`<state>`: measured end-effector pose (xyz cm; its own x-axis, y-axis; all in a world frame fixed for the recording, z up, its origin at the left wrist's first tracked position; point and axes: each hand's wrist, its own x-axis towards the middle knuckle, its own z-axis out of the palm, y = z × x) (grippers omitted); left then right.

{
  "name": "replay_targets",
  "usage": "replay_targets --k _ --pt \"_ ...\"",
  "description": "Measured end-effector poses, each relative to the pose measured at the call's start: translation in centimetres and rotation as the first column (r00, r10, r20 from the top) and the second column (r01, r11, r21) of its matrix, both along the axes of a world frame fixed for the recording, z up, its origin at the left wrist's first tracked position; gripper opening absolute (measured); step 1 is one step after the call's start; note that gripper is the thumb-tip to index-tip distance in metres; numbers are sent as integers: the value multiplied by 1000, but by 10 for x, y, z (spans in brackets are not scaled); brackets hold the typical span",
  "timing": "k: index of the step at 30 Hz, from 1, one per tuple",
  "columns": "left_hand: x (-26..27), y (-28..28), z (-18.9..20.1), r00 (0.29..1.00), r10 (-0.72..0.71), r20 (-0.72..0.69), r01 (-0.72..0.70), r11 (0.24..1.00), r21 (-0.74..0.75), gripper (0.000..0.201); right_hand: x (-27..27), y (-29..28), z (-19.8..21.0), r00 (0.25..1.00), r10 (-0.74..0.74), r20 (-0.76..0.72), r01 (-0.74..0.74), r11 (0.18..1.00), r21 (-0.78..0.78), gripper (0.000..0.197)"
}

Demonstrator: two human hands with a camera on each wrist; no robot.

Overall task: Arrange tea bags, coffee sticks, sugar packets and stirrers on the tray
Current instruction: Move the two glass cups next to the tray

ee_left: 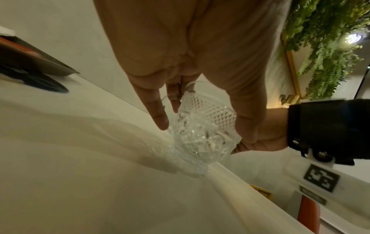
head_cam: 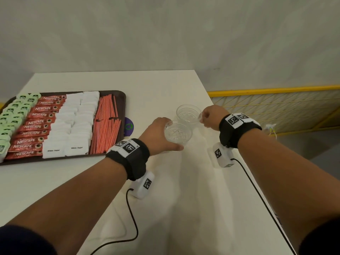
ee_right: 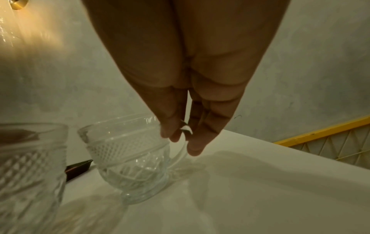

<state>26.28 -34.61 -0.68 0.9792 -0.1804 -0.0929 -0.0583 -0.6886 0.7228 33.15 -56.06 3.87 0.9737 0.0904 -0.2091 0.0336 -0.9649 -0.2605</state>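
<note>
- Head view: left hand (head_cam: 158,134) wraps the near cut-glass cup (head_cam: 178,133); right hand (head_cam: 209,115) pinches the handle of the far glass cup (head_cam: 188,114). The two cups sit almost touching, so a nudge could knock glass on glass. The brown tray (head_cam: 122,96), well to the left on the white table (head_cam: 165,181), holds green tea bags (head_cam: 12,116), Nescafe sticks (head_cam: 36,124), white sugar packets (head_cam: 73,124) and red stirrers (head_cam: 106,124) in rows; its left end is cut off.
- Left wrist view: fingers (ee_left: 158,114) curl round the cup, which is tilted and near the table edge; a slip there is likely. Whether its base rests on the table is unclear.
- Right wrist view: fingertips (ee_right: 195,147) closed on the thin handle; a weak hold could let the cup swing. The handle is mostly hidden.
</note>
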Motion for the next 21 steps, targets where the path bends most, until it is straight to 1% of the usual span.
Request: replay_targets --k 2,5,7,9,10,12,14,16,17,18,20,21 --pt "-1 14 4 999 32 19 -32 999 -24 90 -2 6 -1 1000 -14 -9 14 999 50 14" --pt "0 42 14 994 98 54 -95 993 -64 85 -3 22 0 999 -38 -6 39 992 123 15" --pt "1 62 22 985 146 88 -140 988 -70 85 -2 38 1 999 -54 -1 53 981 188 15" --pt "2 83 30 978 201 54 -194 975 -110 83 2 57 0 997 -80 -19 82 968 238 15" --pt "1 94 35 974 223 31 -216 966 -138 77 4 68 0 996 -86 -29 91 964 251 16" --pt "-1 114 42 967 250 53 -241 961 -135 56 10 91 -2 994 -100 -42 108 957 268 24" --pt "-4 135 47 948 294 122 -279 952 -128 48 14 115 -4 993 -112 -48 120 958 259 22" --pt "-10 155 53 934 325 152 -307 943 -127 42 18 138 -5 992 -116 -41 122 973 198 24" --pt "-11 165 50 925 346 158 -329 936 -125 42 19 148 -6 991 -128 -40 134 972 194 24" --pt "-12 173 50 920 363 150 -346 930 -126 48 21 157 -8 990 -138 -37 143 968 207 23" --pt "-15 188 48 909 392 140 -379 918 -111 70 26 173 -13 989 -150 -15 150 960 236 26" --pt "-16 195 46 906 399 138 -387 916 -108 75 28 180 -15 988 -157 -5 154 957 247 28"
